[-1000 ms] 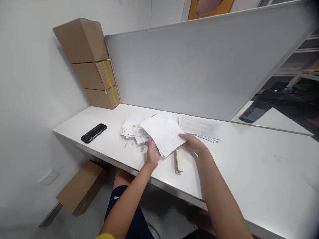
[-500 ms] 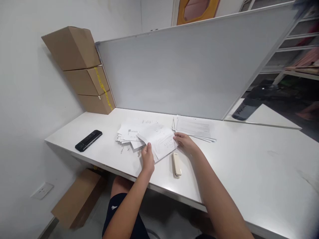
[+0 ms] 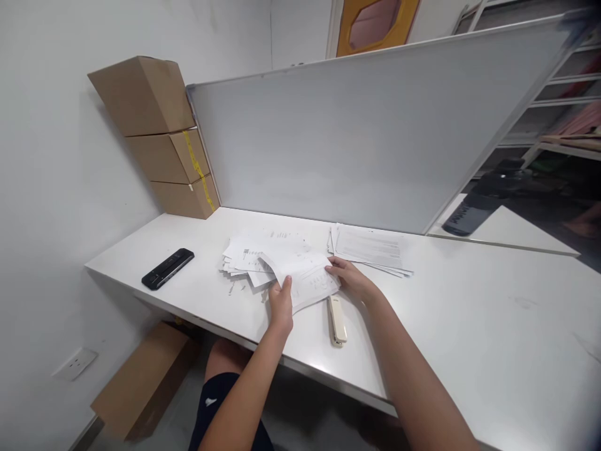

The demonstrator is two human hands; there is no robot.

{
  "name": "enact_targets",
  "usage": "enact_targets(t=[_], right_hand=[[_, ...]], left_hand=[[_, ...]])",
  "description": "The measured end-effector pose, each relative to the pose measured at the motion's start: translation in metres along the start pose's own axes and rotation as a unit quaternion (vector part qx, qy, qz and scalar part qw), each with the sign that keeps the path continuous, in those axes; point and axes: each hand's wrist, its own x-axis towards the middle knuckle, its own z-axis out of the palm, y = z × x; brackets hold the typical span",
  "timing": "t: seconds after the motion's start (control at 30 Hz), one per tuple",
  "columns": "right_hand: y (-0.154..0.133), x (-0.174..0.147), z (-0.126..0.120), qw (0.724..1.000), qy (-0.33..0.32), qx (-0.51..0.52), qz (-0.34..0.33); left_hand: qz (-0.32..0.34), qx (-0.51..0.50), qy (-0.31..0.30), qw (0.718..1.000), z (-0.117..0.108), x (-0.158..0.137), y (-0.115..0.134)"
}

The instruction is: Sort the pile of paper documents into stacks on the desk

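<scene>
Between my two hands I hold a few sheets of paper (image 3: 310,279), slightly bent, with faint print on the top one. My left hand (image 3: 280,304) pinches their lower left edge, thumb on top. On the right edge, my right hand (image 3: 350,277) grips them between thumb and fingers. A cream stapler (image 3: 337,321) lies on the table just below the right hand. Behind and left of the held sheets spreads a loose pile of printed papers (image 3: 239,255). A second stack of papers (image 3: 370,245) lies beyond my right hand.
A black phone (image 3: 168,269) lies on the white table (image 3: 446,326) at the left. Stacked cardboard boxes (image 3: 159,150) stand in the back corner beside a whiteboard (image 3: 319,144). A dark bottle (image 3: 474,210) is at the right, and another cardboard box (image 3: 141,382) sits on the floor.
The held sheets have tilted and bent a little more, with both hands still on them. The whole view has shifted slightly; the stapler and piles lie as before.
</scene>
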Motion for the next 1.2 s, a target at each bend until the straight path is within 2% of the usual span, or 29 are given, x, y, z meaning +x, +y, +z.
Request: enact_targets(t=[0.2, 0.37, 0.5, 0.6, 0.73, 0.93, 1.07, 1.2], right_hand=[[0.007, 0.007, -0.009, 0.996, 0.077, 0.022, -0.038], [0.000, 0.001, -0.004, 0.997, 0.063, 0.029, -0.020], [-0.003, 0.001, 0.006, 0.999, 0.040, -0.012, -0.001], [0.002, 0.006, 0.008, 0.997, 0.077, -0.015, -0.028], [0.010, 0.012, -0.003, 0.989, 0.135, 0.001, -0.056], [0.013, 0.018, -0.018, 0.965, 0.238, 0.048, -0.100], [0.009, 0.018, -0.006, 0.969, 0.220, 0.037, -0.106], [0.009, 0.018, 0.016, 0.979, 0.174, -0.017, -0.109]], left_hand=[[0.015, 0.046, 0.034, 0.998, -0.004, 0.001, 0.003], [0.028, 0.040, 0.018, 0.999, -0.006, 0.004, -0.003], [0.039, 0.034, 0.002, 0.999, -0.005, 0.004, -0.004], [0.042, 0.038, 0.014, 0.998, -0.004, 0.003, 0.000], [0.032, 0.029, 0.039, 0.998, -0.004, 0.001, 0.004], [0.044, 0.009, 0.093, 0.995, -0.006, 0.001, 0.007], [0.096, -0.039, 0.165, 0.981, -0.003, -0.004, 0.018], [0.165, -0.072, 0.195, 0.964, -0.007, -0.018, 0.030]])
